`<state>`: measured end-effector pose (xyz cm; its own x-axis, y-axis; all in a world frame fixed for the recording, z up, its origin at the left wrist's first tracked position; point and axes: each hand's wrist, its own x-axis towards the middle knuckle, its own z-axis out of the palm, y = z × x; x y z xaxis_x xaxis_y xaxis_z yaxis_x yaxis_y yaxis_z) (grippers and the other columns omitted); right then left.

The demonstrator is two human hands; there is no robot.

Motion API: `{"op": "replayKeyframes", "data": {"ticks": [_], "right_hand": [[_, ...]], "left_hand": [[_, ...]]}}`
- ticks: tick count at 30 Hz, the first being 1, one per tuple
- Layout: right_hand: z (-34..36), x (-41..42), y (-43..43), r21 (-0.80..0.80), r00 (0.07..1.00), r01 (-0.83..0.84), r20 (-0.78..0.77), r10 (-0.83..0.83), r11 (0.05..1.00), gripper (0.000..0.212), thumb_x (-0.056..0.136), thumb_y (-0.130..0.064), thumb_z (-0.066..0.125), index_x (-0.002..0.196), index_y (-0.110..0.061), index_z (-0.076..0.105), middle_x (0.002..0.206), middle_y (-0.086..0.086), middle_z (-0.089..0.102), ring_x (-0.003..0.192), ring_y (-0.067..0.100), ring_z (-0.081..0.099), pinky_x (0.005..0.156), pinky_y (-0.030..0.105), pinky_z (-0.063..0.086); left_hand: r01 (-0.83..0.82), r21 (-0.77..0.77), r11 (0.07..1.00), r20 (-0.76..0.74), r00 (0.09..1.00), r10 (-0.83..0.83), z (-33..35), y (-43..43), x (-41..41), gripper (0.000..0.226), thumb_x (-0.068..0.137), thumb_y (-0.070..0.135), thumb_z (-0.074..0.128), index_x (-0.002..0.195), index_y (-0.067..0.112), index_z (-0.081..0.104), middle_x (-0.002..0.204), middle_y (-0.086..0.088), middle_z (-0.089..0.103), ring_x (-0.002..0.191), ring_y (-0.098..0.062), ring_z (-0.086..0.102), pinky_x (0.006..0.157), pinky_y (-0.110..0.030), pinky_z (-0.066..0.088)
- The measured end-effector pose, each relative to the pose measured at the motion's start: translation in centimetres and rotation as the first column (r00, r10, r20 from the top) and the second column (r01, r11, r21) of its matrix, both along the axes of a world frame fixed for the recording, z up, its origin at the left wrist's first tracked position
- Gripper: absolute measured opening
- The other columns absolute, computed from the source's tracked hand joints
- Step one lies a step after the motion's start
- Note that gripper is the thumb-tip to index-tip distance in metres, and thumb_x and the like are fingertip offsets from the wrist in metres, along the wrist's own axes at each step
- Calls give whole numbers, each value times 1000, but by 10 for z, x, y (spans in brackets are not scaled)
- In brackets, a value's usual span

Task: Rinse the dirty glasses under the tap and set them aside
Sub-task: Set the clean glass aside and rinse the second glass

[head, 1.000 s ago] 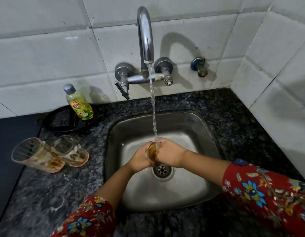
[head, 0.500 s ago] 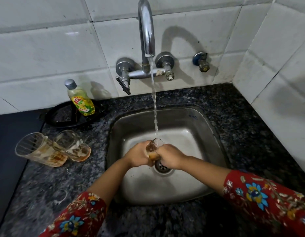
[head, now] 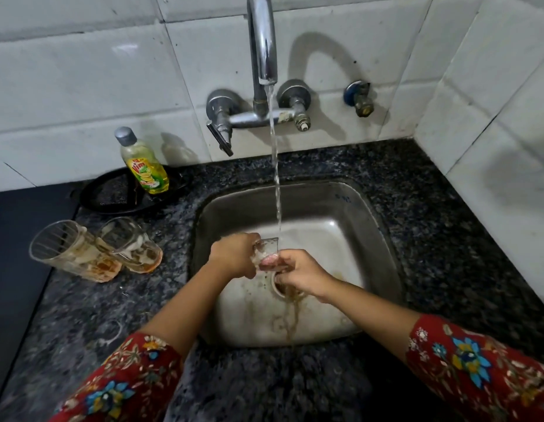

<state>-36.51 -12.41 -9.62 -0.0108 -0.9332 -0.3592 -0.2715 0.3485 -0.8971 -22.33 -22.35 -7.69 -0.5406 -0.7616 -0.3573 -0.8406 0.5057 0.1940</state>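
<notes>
Over the square steel sink [head: 340,208], my left hand [head: 234,254] and right hand [head: 301,274] both grip the small clear drinking glass [head: 267,252] under the tap's stream [head: 276,193]. Wet, I judge it could slip from my hands and crack against the steel.

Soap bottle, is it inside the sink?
No, the soap bottle stands by the tiled wall, left of the sink.
</notes>
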Motion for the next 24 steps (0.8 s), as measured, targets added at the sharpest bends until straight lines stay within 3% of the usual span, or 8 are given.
{"op": "replayKeyframes", "data": {"ticks": [2, 4, 6, 10, 14, 18, 21, 24], "right_hand": [[1, -8, -10, -95, 871, -372, -380, 312, 923, 47, 78, 11, 53, 117, -13, 64, 118, 1, 64, 107, 10, 58, 88, 20, 46], [5, -18, -26, -32, 507, -663, -754, 418, 748, 29, 83, -2, 58, 106, -16, 66, 111, 4, 66, 105, 18, 59, 90, 30, 45], [10, -26, -40, 20, 371, -707, -840, 395, 707, 15, 86, -13, 62, 101, -13, 66, 104, 7, 67, 105, 24, 60, 92, 34, 44], [19, -22, -53, -34, 625, -431, -732, 271, 902, 41, 81, -11, 56, 122, -10, 52, 117, 14, 60, 109, 32, 58, 77, 28, 44], [13, -4, -51, 51, 533, -473, -778, 332, 879, 28, 89, -10, 49, 114, -10, 63, 116, 10, 62, 107, 28, 59, 86, 30, 47], [22, -31, -54, 9, 486, -640, -770, 414, 768, 21, 87, -7, 54, 103, 3, 64, 102, 20, 66, 95, 32, 62, 86, 37, 48], [23, -30, -50, -36, 576, -503, -759, 304, 864, 33, 84, -9, 55, 117, -2, 57, 115, 20, 61, 107, 35, 57, 90, 37, 47], [12, -13, -51, 108, 460, -532, -796, 393, 840, 29, 83, -6, 48, 107, -11, 64, 113, 12, 63, 105, 32, 58, 79, 31, 45]], "left_hand": [[15, 194, 981, -349, 935, 54, -12, 0, -2, 47, 49, 15, 76, 94, 19, 61, 93, 1, 64, 92, -22, 63, 75, -35, 52], [77, 328, 942, -519, 847, 112, -22, 3, -9, 56, 46, 4, 76, 101, 10, 64, 97, -1, 65, 92, -18, 63, 77, -29, 53], [106, 451, 886, -601, 770, 213, -24, 5, -15, 68, 52, -15, 73, 117, 1, 58, 107, -4, 62, 94, -10, 61, 75, -12, 50], [-10, 373, 928, -699, 655, 288, -24, 8, -26, 57, 60, -9, 72, 111, 11, 58, 100, 6, 62, 85, 4, 58, 72, -12, 45], [-233, 88, 968, -774, 595, 214, -39, 18, -32, 25, 70, 14, 67, 93, 20, 60, 89, 7, 64, 82, -1, 59, 72, -26, 50], [77, 399, 914, -753, 597, 279, -33, 7, -21, 69, 59, -15, 80, 122, 0, 55, 111, 4, 62, 95, 13, 61, 81, -7, 44], [53, 329, 943, -700, 684, 205, -27, 3, -23, 64, 59, -1, 81, 118, 11, 60, 112, 3, 64, 101, -1, 63, 88, -21, 50], [-146, 53, 988, -541, 828, 151, -22, 12, -31, 41, 64, 23, 74, 102, 27, 61, 101, 7, 69, 94, -15, 63, 81, -32, 52]]}}
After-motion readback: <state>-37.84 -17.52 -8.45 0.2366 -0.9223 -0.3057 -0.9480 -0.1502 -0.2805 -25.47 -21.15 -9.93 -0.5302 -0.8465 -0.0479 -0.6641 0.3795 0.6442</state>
